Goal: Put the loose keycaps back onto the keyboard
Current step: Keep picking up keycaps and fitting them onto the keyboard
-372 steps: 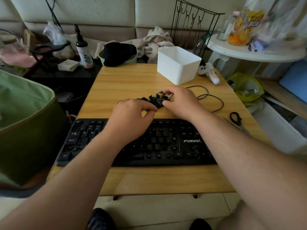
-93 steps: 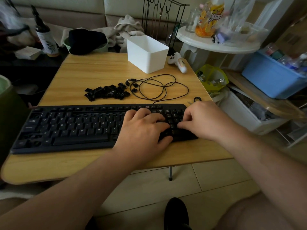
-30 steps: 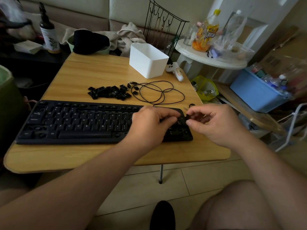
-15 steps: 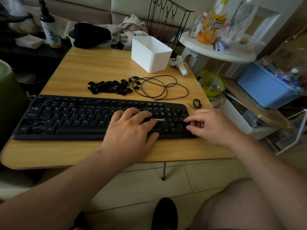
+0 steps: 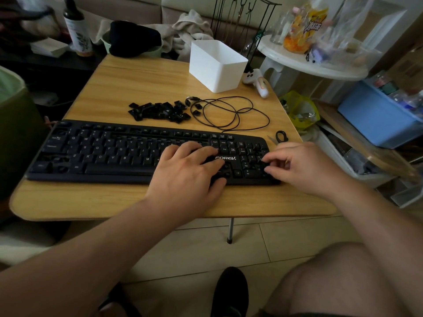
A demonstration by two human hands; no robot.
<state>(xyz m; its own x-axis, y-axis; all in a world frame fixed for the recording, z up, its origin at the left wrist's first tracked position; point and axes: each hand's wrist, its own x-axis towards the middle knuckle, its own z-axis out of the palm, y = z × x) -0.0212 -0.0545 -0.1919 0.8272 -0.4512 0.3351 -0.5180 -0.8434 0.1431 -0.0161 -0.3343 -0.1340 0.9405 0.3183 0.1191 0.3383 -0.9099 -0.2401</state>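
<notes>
Keycaps (image 5: pixel 160 111) mostly lie piled toward the table's (image 5: pixel 142 81) far edge; left hand (image 5: pixel 187 172) flat on keyboard (image 5: pixel 103 154), right hand's (image 5: pixel 304 168) fingers curled, grasp unclear.

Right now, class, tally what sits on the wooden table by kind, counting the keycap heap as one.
keyboard: 1
keycap heap: 1
white tub: 1
black cable: 1
scissors: 1
white controller: 1
Total: 6
</notes>
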